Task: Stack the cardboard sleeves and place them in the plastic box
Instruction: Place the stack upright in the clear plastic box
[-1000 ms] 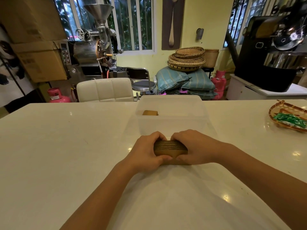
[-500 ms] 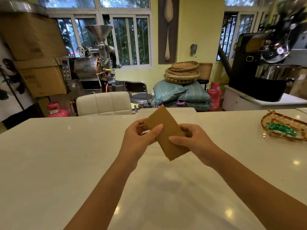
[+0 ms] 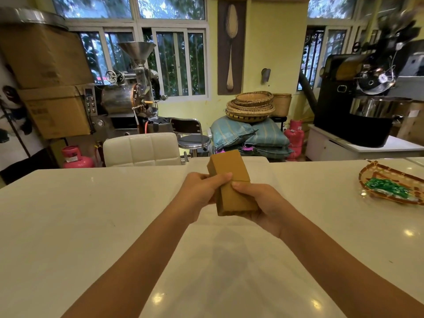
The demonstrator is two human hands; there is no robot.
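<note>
I hold a thick stack of brown cardboard sleeves [image 3: 231,180] upright above the white table, just in front of me. My left hand [image 3: 202,189] grips its upper left side with the thumb across the front. My right hand [image 3: 261,203] cups the lower right part from beneath. A seam across the stack shows an upper and a lower part, slightly offset. The clear plastic box [image 3: 259,160] stands behind the stack at the table's far edge; only its pale rim shows, the rest is hidden by the sleeves and my hands.
A woven tray [image 3: 390,180] holding green packets lies on the white table [image 3: 91,226] at the right. A white padded chair [image 3: 142,149] stands behind the far edge. Machines, sacks and baskets fill the room beyond.
The stack went from lying on the table under both hands to being raised and turned upright. My view tilted upward, so the box has dropped mostly out of sight behind the sleeves.
</note>
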